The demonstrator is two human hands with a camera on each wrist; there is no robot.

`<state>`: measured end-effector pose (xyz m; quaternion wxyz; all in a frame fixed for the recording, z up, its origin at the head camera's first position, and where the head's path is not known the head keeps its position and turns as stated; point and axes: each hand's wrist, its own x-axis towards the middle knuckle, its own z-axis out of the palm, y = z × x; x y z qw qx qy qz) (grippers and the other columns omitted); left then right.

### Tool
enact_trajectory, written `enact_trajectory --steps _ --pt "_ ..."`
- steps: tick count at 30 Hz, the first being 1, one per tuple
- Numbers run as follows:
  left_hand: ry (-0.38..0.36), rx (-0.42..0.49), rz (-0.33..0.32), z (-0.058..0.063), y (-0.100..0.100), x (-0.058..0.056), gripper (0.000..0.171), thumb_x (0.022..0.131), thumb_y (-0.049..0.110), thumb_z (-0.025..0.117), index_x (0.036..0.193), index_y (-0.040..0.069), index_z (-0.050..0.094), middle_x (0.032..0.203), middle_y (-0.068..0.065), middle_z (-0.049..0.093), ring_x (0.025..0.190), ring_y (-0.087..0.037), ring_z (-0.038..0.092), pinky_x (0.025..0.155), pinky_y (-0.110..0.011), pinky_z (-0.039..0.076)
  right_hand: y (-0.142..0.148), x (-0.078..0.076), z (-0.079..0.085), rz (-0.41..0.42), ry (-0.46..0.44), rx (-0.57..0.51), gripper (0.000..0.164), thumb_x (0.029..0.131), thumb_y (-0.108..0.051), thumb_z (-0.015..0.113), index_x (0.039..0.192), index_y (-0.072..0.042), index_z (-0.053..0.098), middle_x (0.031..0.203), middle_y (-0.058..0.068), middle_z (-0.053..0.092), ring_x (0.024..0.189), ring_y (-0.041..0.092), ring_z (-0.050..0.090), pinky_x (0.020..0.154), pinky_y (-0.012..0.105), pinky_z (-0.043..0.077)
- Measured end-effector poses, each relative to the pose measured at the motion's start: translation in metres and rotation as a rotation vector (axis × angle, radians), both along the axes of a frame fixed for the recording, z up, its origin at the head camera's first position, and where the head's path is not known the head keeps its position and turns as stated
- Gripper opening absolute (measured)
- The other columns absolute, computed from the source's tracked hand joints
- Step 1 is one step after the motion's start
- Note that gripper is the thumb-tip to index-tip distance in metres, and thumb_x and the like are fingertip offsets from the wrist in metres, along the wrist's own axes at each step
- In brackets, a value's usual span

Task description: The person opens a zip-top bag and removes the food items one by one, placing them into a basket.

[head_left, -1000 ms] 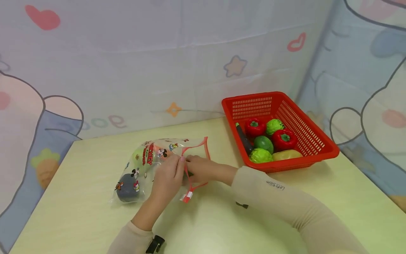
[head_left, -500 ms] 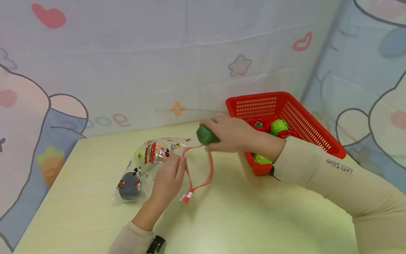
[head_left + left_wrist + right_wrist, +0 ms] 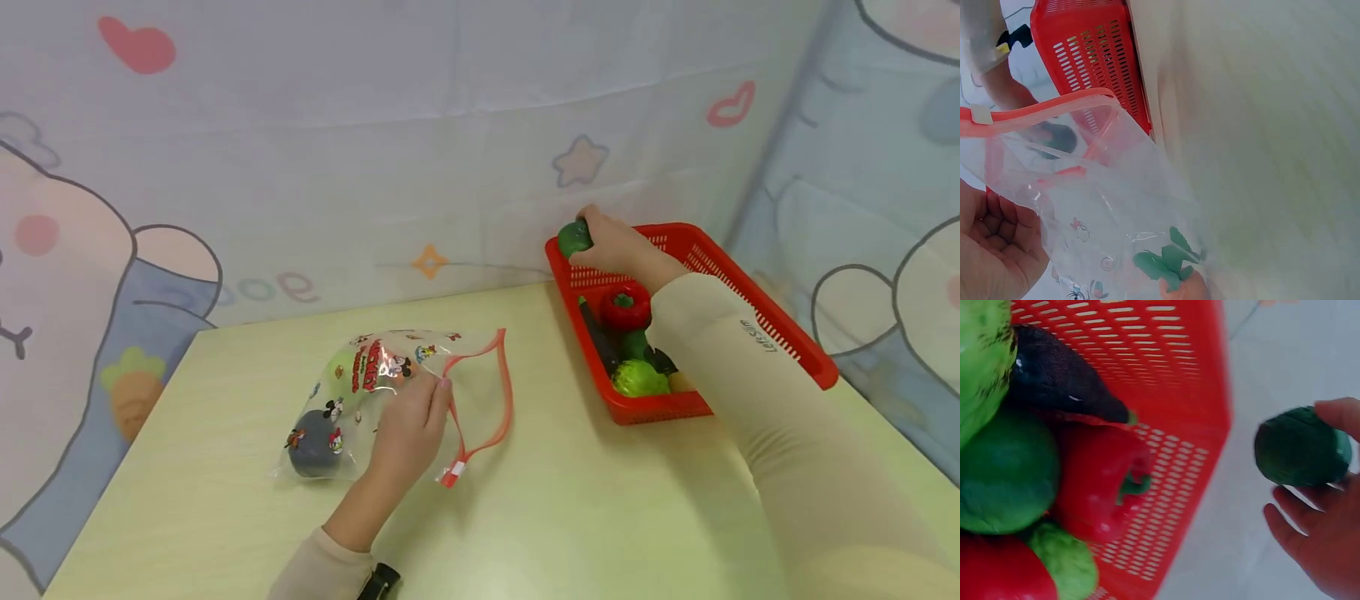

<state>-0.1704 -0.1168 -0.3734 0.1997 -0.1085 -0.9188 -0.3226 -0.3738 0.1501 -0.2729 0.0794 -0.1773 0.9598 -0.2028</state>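
Observation:
My left hand pinches the edge of a clear zip bag printed with cartoon figures. The bag lies on its side, its orange-red mouth gaping to the right. Through the plastic show a dark grey round item and an orange piece with green leaves, as on a toy carrot. Up at the far left corner of the red basket, my right hand grips a dark green, roundish toy vegetable. In the right wrist view it appears outside the basket wall, held between thumb and fingers.
Inside the basket lie a toy eggplant, a red bell pepper, a light green wrinkled vegetable and a round green one. My right sleeve covers part of it. A printed cloth hangs behind the table.
My right hand has come out of the bag's mouth with the dark green vegetable and moved right and away to the basket's far corner. The left hand keeps its hold on the bag.

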Motion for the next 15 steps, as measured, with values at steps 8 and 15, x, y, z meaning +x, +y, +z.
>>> enact_trajectory --steps 8,15 --pt "-0.026 0.022 0.01 -0.002 0.001 0.004 0.027 0.097 0.018 0.044 0.071 0.012 0.046 0.063 0.004 0.039 0.057 -0.01 0.032 0.051 -0.021 0.029 0.002 -0.016 -0.03 -0.044 -0.045 0.188 0.07 0.087 -0.026 0.059 0.142 -0.009 0.019 0.134 0.02 0.041 0.111 0.035 0.046 0.094 0.05 0.042" --pt "-0.023 0.004 0.013 -0.005 0.0 0.007 0.026 0.096 0.017 0.045 0.071 0.011 0.047 0.063 0.003 0.04 0.058 -0.009 0.033 0.052 -0.021 0.031 0.009 -0.013 -0.05 -0.036 -0.167 0.266 0.07 0.09 -0.026 0.057 0.145 -0.008 0.018 0.141 0.023 0.035 0.116 0.037 0.043 0.095 0.05 0.039"
